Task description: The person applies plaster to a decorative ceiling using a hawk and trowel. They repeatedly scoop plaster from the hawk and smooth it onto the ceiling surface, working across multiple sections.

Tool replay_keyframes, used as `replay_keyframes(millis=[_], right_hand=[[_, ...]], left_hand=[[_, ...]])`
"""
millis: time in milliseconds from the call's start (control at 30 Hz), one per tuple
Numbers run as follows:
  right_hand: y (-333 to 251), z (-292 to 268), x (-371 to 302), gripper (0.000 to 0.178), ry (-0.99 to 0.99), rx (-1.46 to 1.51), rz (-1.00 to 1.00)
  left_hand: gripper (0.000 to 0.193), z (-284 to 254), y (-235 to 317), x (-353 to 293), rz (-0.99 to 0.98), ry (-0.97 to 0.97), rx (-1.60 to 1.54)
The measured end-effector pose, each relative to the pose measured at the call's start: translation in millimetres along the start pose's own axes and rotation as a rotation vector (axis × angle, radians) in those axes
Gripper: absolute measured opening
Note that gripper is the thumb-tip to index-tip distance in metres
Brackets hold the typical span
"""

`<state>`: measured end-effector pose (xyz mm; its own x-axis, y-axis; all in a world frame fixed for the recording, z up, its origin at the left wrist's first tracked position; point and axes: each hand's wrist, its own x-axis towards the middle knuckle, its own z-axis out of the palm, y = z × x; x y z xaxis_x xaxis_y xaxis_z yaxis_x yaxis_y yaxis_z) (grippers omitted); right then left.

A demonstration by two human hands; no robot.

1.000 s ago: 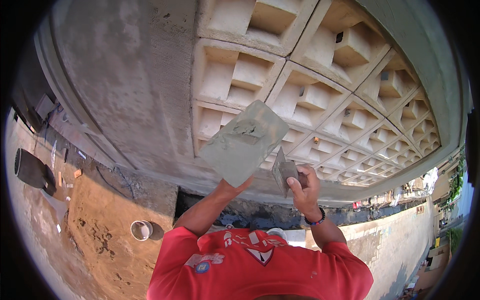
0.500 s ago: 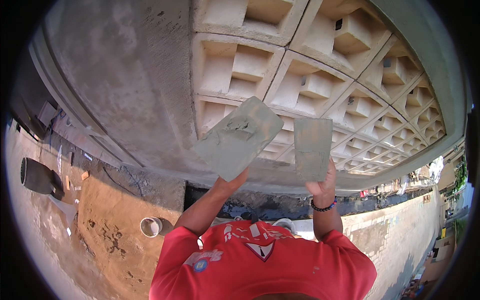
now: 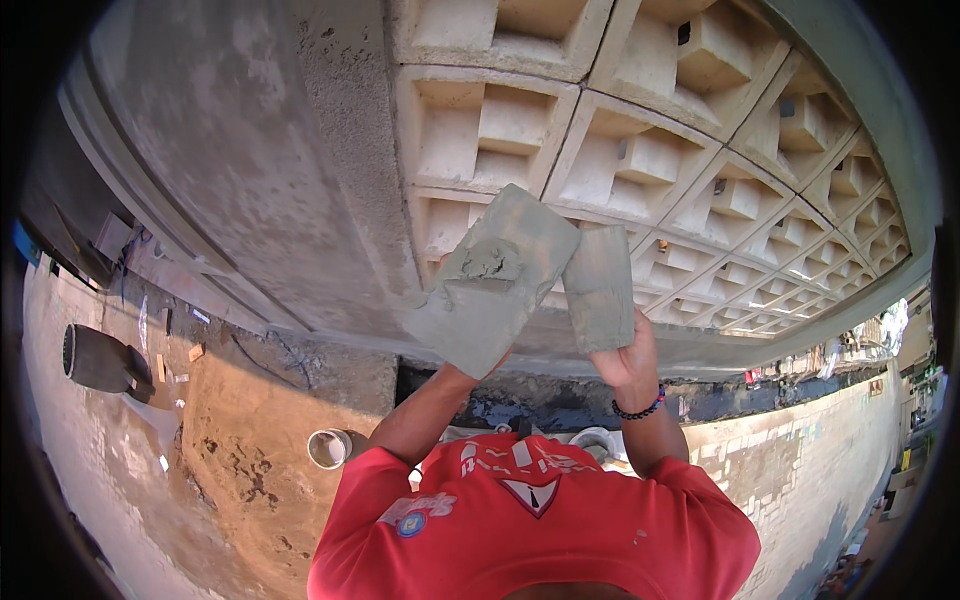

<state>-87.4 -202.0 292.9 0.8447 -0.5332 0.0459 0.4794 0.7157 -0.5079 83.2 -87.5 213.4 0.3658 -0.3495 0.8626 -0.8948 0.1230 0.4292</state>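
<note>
My left hand [image 3: 470,377] is closed under a rectangular plastering hawk [image 3: 465,325], which hides most of its fingers. Wet grey mortar coats the hawk, and a small cracked lump of mortar [image 3: 488,262] lies on its upper face. In my right hand [image 3: 634,358] is a smaller rectangular plastering float [image 3: 603,300], its visible face smeared with the same grey mortar. The float's edge meets the hawk's right corner in the picture; whether they touch I cannot tell. Both tools are held up before a wall of pale breeze blocks [image 3: 640,165].
Left of the blocks runs a grey plastered wall [image 3: 230,150]. Below are a brown sand patch [image 3: 230,400], a white bucket [image 3: 328,449], another bucket [image 3: 597,440] near my body and a black barrel [image 3: 95,358]. A dark wet trench [image 3: 530,395] follows the wall's foot.
My right hand has brought the float left toward the hawk and tilted it. The hawk has shifted slightly right and down in the picture, as the view has moved a little too.
</note>
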Motion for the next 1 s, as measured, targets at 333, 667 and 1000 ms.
replay_keyframes(millis=[333,667,1000], right_hand=[[22.3,2.8,-29.5,0.040,-0.010,-0.033,0.037],[-15.2,40.4,10.4,0.038,0.087,-0.852,-0.246],[24.3,47.4,-24.7,0.039,0.037,-0.945,-0.145]], left_hand=[[0.039,-18.1,-10.6,-1.3,0.079,-0.016,0.152],[0.063,-31.1,7.5,40.0,-0.364,-0.021,-0.759],[0.049,-42.8,5.6,44.3,-0.211,-0.017,-0.571]])
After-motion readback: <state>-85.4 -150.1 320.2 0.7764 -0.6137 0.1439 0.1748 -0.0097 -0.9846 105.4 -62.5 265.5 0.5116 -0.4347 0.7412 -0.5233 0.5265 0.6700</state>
